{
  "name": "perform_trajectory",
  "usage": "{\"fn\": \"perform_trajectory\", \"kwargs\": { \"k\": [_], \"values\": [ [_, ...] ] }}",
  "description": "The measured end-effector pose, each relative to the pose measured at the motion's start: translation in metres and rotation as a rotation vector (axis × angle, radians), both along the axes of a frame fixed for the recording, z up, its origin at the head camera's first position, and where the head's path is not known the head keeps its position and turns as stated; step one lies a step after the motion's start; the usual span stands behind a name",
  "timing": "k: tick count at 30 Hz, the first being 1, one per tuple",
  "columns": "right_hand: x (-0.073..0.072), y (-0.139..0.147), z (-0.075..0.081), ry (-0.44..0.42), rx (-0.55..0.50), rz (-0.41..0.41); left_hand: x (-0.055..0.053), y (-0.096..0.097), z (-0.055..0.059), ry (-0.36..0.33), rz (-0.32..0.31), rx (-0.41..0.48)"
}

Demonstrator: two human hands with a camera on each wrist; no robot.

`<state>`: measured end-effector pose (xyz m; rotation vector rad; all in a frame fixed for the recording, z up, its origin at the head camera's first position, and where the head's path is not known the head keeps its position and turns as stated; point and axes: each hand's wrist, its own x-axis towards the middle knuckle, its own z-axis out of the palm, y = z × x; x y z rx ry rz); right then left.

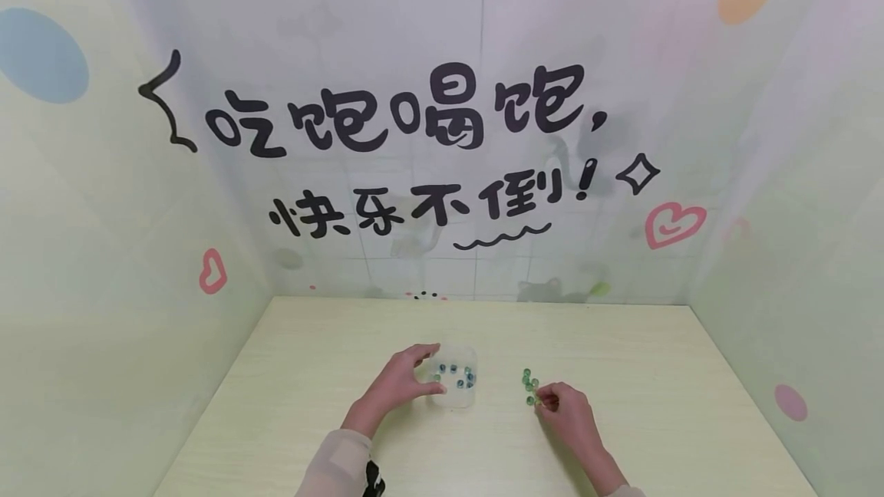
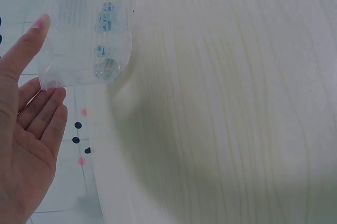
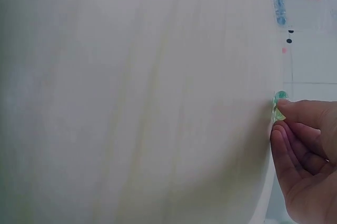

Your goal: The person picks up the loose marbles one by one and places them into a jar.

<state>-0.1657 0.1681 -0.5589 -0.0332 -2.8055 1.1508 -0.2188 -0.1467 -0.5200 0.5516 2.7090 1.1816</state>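
A clear plastic box (image 1: 454, 402) stands on the table with several blue and green glass marbles (image 1: 453, 368) spread inside. My left hand (image 1: 397, 385) holds the box by its left side, thumb at the near side and fingers at the far side. In the left wrist view, the thumb lies along the clear wall (image 2: 73, 39). To the right of the box is a loose cluster of green glass marbles (image 1: 527, 379). My right hand (image 1: 570, 414) is at the cluster's near right, its thumb and forefinger pinching a green marble (image 3: 279, 114), partly hidden by the fingertips.
The pale wood-grain table (image 1: 331, 336) is enclosed by printed curtains at the back (image 1: 387, 274) and both sides. A stretch of table separates the box from the loose marbles. A dark patterned item (image 1: 374, 477) shows beside the left sleeve (image 1: 338, 460).
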Motion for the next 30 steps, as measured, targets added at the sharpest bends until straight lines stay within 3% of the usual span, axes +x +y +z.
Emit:
{"fn": "perform_trajectory", "kwargs": {
  "k": [16, 30],
  "values": [
    [0.0003, 0.0019, -0.0048, 0.019, 0.038, 0.013, -0.0006, 0.0013, -0.0009, -0.005, 0.002, 0.003],
    [0.0031, -0.0018, 0.0011, 0.034, 0.088, 0.030, -0.0001, 0.0002, -0.0018, -0.011, 0.001, 0.007]
  ]
}}
